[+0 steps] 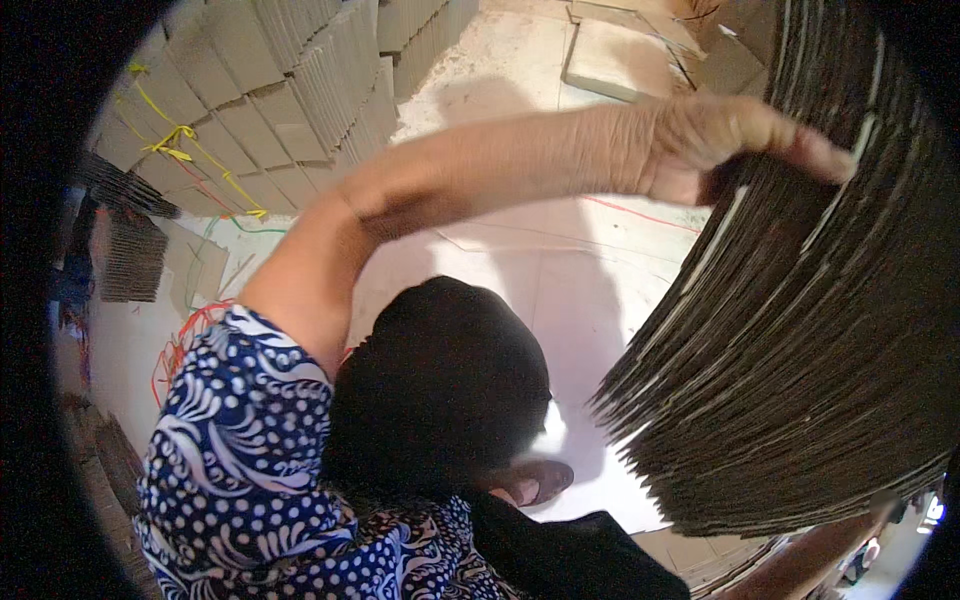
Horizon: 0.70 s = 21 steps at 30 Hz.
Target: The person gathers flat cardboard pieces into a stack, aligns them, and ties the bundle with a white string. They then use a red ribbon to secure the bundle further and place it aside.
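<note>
A thick stack of brown corrugated cardboard sheets (pixel 790 330) fills the right side, tilted, with its layered edges fanned toward me. My left arm reaches across from the left, and my left hand (pixel 735 140) grips the upper edge of the stack, thumb along its face and the other fingers partly hidden. My right forearm (pixel 815 560) comes in at the lower right. At its end my right hand (pixel 882 505) is dark and blurred against the bottom edge of the stack; its fingers cannot be made out.
Tall piles of cardboard (pixel 290 100) stand at the upper left, with yellow tying string (pixel 180 140). More flat cardboard (pixel 620 60) lies at the top. Red string (pixel 185 345) is tangled on the pale floor (pixel 500 235) at left. A sandalled foot (pixel 540 482) shows below me.
</note>
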Tool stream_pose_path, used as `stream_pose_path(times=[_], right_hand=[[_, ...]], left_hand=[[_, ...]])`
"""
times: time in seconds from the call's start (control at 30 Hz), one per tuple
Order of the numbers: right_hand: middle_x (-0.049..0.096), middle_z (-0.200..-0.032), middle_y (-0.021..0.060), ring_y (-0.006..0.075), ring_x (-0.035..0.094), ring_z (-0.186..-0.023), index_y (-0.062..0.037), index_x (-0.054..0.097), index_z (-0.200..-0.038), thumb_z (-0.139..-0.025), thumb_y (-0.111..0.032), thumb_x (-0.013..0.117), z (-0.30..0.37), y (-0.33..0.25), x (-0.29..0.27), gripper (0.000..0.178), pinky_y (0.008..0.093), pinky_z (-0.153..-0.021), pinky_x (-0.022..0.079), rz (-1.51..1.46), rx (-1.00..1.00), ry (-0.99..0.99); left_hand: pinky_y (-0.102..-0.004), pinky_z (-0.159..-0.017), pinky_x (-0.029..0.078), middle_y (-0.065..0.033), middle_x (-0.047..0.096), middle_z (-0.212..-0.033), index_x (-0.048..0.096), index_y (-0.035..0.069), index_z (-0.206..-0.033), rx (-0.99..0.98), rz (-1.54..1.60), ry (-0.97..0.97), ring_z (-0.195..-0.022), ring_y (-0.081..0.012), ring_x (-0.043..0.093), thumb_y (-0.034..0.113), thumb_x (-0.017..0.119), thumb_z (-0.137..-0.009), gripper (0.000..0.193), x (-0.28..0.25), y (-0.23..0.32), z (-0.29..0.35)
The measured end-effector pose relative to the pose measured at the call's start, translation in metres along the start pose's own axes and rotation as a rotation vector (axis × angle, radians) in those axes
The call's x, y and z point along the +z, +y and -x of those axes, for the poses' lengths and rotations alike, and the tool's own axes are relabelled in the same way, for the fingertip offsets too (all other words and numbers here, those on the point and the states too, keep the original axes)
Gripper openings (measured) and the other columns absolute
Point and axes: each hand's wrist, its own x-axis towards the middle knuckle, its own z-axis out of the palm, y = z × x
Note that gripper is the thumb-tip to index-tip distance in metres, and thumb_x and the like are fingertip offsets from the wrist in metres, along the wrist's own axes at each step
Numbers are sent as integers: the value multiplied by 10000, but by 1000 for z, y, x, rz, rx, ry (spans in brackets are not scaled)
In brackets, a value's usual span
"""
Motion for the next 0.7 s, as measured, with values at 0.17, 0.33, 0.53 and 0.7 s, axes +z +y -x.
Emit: stream_pose_path(times=[0.17,0.33,0.53,0.7], right_hand=[[300,-1444,156,265,303,-1310,-29,260,-1425,-962,-414,313,14,-64,-41,605,374,-1071,242,-25,-8,-33],[286,-1455,156,265,287,-1323,-29,252,-1429,-963,-409,310,36,-93,-61,604,374,-1081,228,-24,-31,-42],[244,-1482,158,260,220,-1367,-24,236,-1434,-970,-377,301,50,-126,-10,586,366,-1115,164,153,-19,-50],[262,-1461,212,345,247,-1350,2,295,-1403,-965,-358,333,51,-101,46,568,389,-1114,171,516,-98,-85]], left_hand=[[-341,-895,476,-33,641,-1011,594,60,-1088,-132,269,16,-959,-152,602,297,694,-795,390,13,-84,36],[-362,-927,467,-98,583,-1170,515,40,-1217,-391,385,278,-1064,-221,559,297,702,-790,532,28,-157,97],[-373,-907,489,-85,583,-1125,494,35,-1236,-374,633,355,-1010,-204,576,283,713,-783,561,-13,-218,121],[-481,-931,451,-172,529,-1213,503,24,-1231,-400,911,561,-1068,-311,547,314,703,-791,564,-74,-273,137]])
